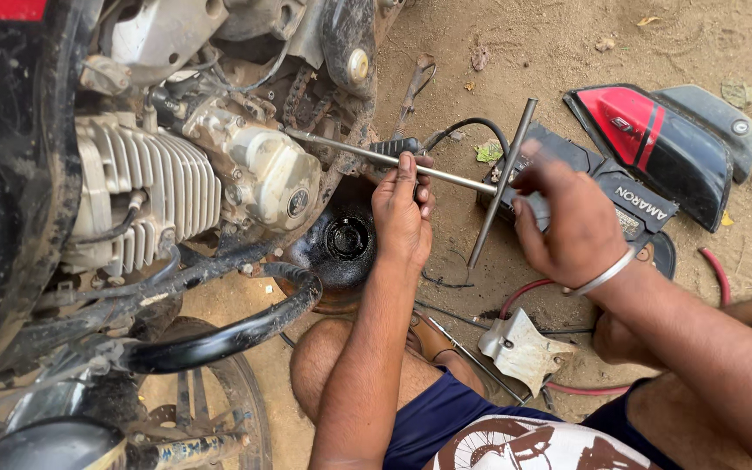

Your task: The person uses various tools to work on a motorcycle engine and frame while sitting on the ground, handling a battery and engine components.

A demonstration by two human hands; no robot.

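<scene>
A long metal T-handle wrench (446,176) reaches from the motorcycle engine (254,165) out to the right. My left hand (402,213) steadies its shaft, fingers pointing up along it. My right hand (567,222), blurred, with a metal bangle on the wrist, grips the cross handle (502,183). The wrench tip sits at the engine's side cover. Below the left hand lies a black round pan (341,248) with a hole in its middle, under the engine.
A black battery (633,204) and a red-and-black side panel (654,139) lie on the dirt at the right. A red hose (720,274) curls nearby, beside a grey metal bracket (524,348). The black exhaust pipe (219,335) curves at lower left. My knees are bent below.
</scene>
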